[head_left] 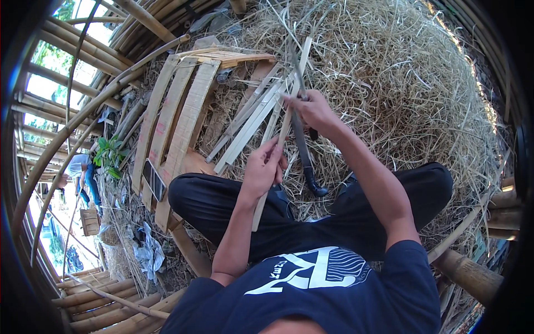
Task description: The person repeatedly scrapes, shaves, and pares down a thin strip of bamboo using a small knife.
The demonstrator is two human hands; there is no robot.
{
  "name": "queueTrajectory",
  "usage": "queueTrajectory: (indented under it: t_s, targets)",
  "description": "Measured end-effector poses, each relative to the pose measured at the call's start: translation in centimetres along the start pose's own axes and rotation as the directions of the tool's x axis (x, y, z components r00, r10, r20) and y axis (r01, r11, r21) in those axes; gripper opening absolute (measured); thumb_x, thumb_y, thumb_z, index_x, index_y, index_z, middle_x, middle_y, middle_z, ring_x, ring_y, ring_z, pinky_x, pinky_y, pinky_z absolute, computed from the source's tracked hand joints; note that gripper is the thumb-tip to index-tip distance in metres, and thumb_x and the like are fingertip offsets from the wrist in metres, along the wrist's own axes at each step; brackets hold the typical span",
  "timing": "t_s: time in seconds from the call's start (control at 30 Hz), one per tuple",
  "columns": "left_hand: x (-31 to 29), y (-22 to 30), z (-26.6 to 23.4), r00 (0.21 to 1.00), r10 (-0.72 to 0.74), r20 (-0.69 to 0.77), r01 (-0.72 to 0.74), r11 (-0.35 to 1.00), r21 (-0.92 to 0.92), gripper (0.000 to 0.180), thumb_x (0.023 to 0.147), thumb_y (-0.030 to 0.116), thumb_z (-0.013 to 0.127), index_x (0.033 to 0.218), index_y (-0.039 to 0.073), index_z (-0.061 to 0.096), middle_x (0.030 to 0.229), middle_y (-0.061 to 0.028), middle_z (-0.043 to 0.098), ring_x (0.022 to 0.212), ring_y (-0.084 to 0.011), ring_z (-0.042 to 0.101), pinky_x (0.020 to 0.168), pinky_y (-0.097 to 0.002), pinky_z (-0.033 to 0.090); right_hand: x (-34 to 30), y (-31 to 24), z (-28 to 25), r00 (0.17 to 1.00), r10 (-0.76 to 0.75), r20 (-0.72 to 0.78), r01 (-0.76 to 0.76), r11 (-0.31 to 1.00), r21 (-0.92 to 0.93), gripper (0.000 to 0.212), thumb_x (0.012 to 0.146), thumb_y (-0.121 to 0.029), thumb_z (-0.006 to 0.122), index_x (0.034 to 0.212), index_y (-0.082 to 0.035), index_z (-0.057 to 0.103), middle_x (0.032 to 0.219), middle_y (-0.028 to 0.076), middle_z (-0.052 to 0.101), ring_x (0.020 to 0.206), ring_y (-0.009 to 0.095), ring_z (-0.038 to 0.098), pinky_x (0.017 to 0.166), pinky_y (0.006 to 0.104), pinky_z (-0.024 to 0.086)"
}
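A long pale bamboo strip (259,214) runs slantwise in front of me, its near end over my lap. My left hand (266,166) is closed around its lower part. Farther up, my right hand (316,114) grips a knife (298,75), whose narrow dark blade points away from me beside the strip. The right fingertips also lie close to the strip; whether they press on it I cannot tell. Below that hand lies a long dark blade with a curved black handle (311,181). Several split bamboo strips (245,138) rest in a loose bundle left of my hands.
Curly bamboo shavings (389,83) cover the ground ahead and right. To the left stands a slatted wooden bench (186,111) with a phone (154,180) on it. Bamboo poles (83,83) form the left wall. Beyond them another person (83,172) is partly visible.
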State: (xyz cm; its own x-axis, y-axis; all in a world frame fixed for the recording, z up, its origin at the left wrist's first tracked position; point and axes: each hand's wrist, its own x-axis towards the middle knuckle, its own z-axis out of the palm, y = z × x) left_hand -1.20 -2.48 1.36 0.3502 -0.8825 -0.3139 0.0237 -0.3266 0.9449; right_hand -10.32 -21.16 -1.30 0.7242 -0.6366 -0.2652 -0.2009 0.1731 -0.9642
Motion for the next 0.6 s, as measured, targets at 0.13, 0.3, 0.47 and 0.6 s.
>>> queueTrajectory:
  t_s: [0.13,0.3,0.47,0.6]
  targets:
    - [-1.1,-0.2,-0.6,0.975,-0.173,0.136,0.19,0.975,-0.117,0.026,0.102,0.022,0.045,0.118,0.003,0.055,0.063,0.0029,0.05,0.041,-0.0013,0.04,0.037,-0.0169,0.028,-0.2,-0.8,-1.7,0.98,0.029,-0.194,-0.003,0.991,0.135,0.045,0.093,-0.039,0.061,0.067,-0.002,0.062,0.05,-0.004,0.045,0.045,0.007,0.04,0.042,0.0279,0.032]
    - [0.5,-1.6,-1.8,1.0,0.011,0.004,-0.011,1.0,0.004,0.027,0.102,0.024,0.045,0.113,0.002,0.058,0.061,0.0058,0.045,0.046,-0.0007,0.033,0.042,-0.0182,0.026,-0.7,0.7,-0.9,0.952,-0.167,-0.257,0.039,0.899,-0.437,0.04,0.093,-0.033,0.055,0.076,0.001,0.068,0.055,0.012,0.057,0.05,0.023,0.056,0.053,0.0406,0.045]
    - [1.9,-1.3,-1.7,0.989,0.135,-0.059,-0.13,0.988,0.08,0.022,0.1,0.017,0.049,0.108,-0.001,0.059,0.061,0.0058,0.041,0.053,-0.0007,0.034,0.047,-0.0189,0.026,-2.4,2.0,2.7,0.98,-0.193,-0.055,0.08,0.627,-0.775,0.026,0.078,-0.019,0.057,0.074,0.005,0.067,0.066,0.027,0.063,0.065,0.041,0.065,0.067,0.0465,0.055]
    - [2.1,-1.3,-1.5,0.985,0.16,-0.066,-0.151,0.981,0.125,0.02,0.1,0.014,0.049,0.106,-0.002,0.059,0.063,0.0055,0.039,0.054,-0.0011,0.033,0.047,-0.0197,0.026,-2.9,2.3,4.0,0.973,-0.228,-0.041,0.111,0.613,-0.782,0.021,0.075,-0.014,0.057,0.069,0.003,0.067,0.065,0.026,0.063,0.063,0.04,0.065,0.066,0.046,0.055]
